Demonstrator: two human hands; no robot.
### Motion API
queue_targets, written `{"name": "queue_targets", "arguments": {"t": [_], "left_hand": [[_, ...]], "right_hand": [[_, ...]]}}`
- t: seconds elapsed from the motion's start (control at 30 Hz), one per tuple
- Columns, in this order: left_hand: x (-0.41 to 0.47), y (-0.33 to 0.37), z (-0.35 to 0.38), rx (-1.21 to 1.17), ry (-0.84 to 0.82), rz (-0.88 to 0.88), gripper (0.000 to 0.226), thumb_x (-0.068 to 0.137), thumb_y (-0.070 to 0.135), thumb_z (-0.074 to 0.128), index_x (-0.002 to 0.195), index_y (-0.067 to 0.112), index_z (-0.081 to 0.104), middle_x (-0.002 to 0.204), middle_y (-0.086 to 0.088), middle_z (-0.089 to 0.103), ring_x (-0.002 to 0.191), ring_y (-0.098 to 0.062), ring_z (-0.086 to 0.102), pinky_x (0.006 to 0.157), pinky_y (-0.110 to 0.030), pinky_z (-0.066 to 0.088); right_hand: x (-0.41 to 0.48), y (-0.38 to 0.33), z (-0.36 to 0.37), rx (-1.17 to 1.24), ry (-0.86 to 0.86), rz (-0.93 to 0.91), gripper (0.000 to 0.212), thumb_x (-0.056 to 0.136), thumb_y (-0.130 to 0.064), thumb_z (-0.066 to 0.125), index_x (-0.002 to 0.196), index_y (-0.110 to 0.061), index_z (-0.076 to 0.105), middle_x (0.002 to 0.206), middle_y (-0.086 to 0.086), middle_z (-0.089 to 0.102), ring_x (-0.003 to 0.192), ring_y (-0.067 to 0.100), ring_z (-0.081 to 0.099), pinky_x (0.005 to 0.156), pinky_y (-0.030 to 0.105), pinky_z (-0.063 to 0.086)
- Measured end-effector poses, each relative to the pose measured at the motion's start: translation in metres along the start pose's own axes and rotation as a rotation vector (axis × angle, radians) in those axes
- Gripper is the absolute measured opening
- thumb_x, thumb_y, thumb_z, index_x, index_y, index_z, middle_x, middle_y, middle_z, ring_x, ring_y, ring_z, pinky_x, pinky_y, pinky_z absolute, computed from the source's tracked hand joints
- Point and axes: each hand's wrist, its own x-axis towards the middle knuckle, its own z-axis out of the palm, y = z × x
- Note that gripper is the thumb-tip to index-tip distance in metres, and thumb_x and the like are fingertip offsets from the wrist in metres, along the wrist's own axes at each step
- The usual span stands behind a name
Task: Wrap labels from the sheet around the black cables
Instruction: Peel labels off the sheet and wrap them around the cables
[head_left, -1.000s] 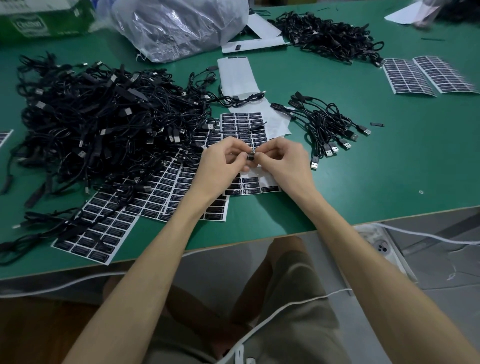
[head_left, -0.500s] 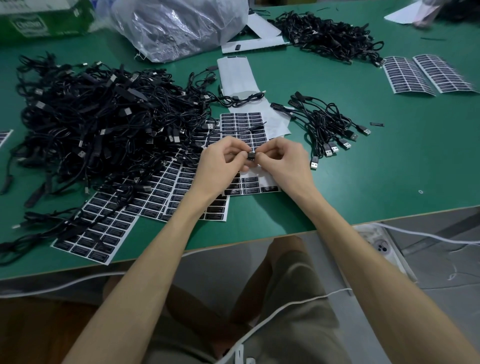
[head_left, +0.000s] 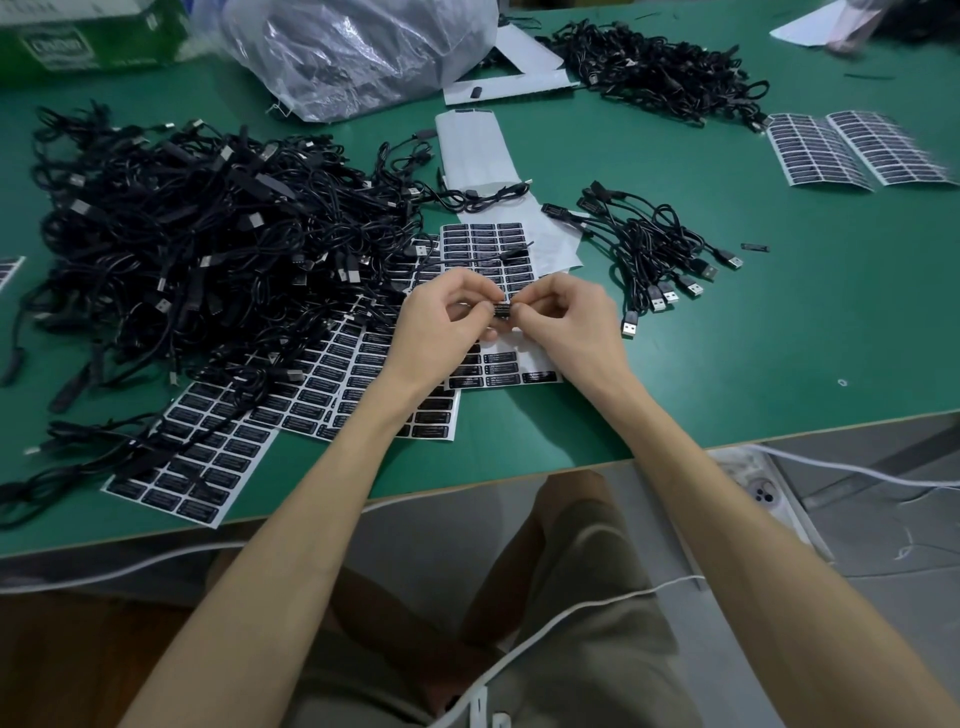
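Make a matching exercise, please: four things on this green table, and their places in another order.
Things:
1 big cable pile
2 small cable bundle
3 plastic bag
4 black label

Places:
a pinched between left hand and right hand
b right of the hands
c far side, beside green box
d left of the hands

Pairs: 1-d; 2-b; 3-c; 4-a

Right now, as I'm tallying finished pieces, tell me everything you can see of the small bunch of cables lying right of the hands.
The small cable bunch lies on the green table, right of the right hand and not touching it. It is made up of thin black cords, loosely looped and tangled. Silver USB plugs fan out at its near end. Black oblong blocks sit at its far-left end, by the white backing sheet. Whether the cords carry labels is unclear.
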Motion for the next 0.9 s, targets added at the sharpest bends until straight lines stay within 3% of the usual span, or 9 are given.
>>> {"name": "queue_targets", "arguments": {"t": [0.13,0.6,0.73,0.9], "left_hand": [[0.0008,-0.0017,0.0009,-0.011,0.009,-0.002,0.015,0.096,-0.008,0.059,0.101,0.003,0.069,0.094,-0.014,0.074,0.079,-0.024,0.077,0.076,-0.034,0.063],[-0.0003,-0.0024,0.0019,-0.024,0.029,0.001,0.015,0.095,-0.008,0.061,0.098,0.004,0.069,0.086,-0.012,0.073,0.073,-0.020,0.077,0.070,-0.026,0.061],[-0.0007,-0.0024,0.0021,0.004,0.014,0.024,0.010,0.096,-0.004,0.063,0.100,0.002,0.070,0.087,-0.015,0.074,0.076,-0.027,0.076,0.073,-0.031,0.062],[-0.0013,-0.0026,0.0021,0.039,0.007,0.050,0.006,0.095,0.001,0.069,0.099,0.004,0.072,0.087,-0.012,0.076,0.076,-0.023,0.077,0.074,-0.030,0.061]], "right_hand": [[-0.0002,-0.0004,-0.0007,0.006,-0.006,0.000,0.004,0.087,-0.012,0.072,0.090,-0.013,0.075,0.076,0.002,0.073,0.066,0.007,0.063,0.060,0.016,0.044],[0.0015,0.0039,0.0006,-0.038,-0.009,-0.027,0.002,0.088,-0.017,0.075,0.089,-0.018,0.074,0.071,-0.004,0.071,0.061,0.000,0.061,0.057,0.012,0.043],[0.0019,0.0042,0.0006,-0.055,-0.009,-0.023,0.002,0.087,-0.016,0.074,0.089,-0.017,0.073,0.075,-0.001,0.073,0.065,0.004,0.062,0.060,0.016,0.047],[0.0019,0.0042,0.0013,-0.065,-0.015,-0.021,0.002,0.087,-0.016,0.074,0.089,-0.016,0.073,0.075,-0.001,0.073,0.066,0.004,0.063,0.061,0.016,0.046]]}}
